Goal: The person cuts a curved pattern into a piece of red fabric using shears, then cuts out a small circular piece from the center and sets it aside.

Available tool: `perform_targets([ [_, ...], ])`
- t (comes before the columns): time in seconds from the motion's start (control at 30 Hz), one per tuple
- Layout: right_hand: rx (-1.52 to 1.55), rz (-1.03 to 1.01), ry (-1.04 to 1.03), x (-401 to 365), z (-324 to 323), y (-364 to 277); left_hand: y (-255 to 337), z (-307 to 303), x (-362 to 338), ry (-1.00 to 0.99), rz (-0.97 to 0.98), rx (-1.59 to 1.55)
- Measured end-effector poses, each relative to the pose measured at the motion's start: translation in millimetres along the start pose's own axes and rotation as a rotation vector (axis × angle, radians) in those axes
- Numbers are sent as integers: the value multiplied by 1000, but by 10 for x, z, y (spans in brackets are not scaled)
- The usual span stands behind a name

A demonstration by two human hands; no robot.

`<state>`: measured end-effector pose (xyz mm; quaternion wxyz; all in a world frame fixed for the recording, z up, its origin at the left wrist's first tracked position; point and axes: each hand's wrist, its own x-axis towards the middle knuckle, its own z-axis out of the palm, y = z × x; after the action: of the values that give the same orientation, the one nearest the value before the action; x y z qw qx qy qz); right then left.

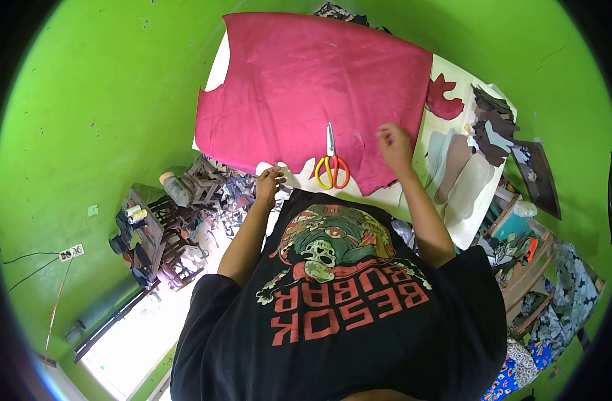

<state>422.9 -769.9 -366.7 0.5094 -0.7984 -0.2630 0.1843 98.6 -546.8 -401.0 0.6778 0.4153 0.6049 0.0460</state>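
A large sheet of dark pink leather (306,87) lies spread over the white table, its near edge cut into notches and curves. My left hand (270,184) is at the table's near edge, beside a notch in the leather. Its fingers are bent together, and whatever they hold is too small to make out. Over the right part of the sheet is my right hand (394,145), fingers curled in a pinch; their content is hidden. Between the hands, scissors (331,164) with one yellow and one red handle lie on the leather, blades pointing away from me. A faint curved outline shows near the blades.
Pink offcuts (445,98) lie on the table's right part, near dark scraps (492,123) and several pale, sole-shaped pieces (466,180). At the left stands a wooden rack (145,220) with thread spools and scraps. Wooden shelves (530,267) with fabric stand at the right.
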Motion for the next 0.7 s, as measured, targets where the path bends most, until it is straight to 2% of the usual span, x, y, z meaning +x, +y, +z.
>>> perform_targets([
  [0.1,-100,71,-391,-444,495,-124,-285,-284,276,78,-8,4],
  [0.13,-105,71,-390,-538,624,-177,-364,-363,377,176,-14,-24],
  [0.17,-121,121,-482,-644,748,-226,-454,-467,461,276,-24,-51],
  [0.2,-136,172,-572,-730,856,-249,-486,-577,547,267,-81,-54],
  [0.23,-139,175,-571,-810,984,-190,-483,-654,592,263,-84,-54],
  [0.3,-254,82,-373,-894,1205,-208,-494,-830,712,295,-205,-229],
  [0.33,-255,166,-401,-872,1219,-255,-504,-954,774,220,-242,-273],
  [0.37,-262,168,-394,-847,1241,-309,-501,-1061,862,211,-243,-273],
  [0.43,-381,338,-428,-798,1293,-364,-475,-1246,1010,96,-298,-430],
  [0.5,-415,412,-383,-802,1414,-261,-463,-1378,1089,88,-260,-449],
  [0.57,-437,488,-332,-802,1467,-199,-397,-1495,1165,-13,-172,-447],
  [0.6,-444,492,-332,-812,1490,-247,-383,-1559,1216,-34,-193,-465],
  [0.7,-500,497,-273,-851,1547,-387,-386,-1755,1285,-227,-169,-294],
])
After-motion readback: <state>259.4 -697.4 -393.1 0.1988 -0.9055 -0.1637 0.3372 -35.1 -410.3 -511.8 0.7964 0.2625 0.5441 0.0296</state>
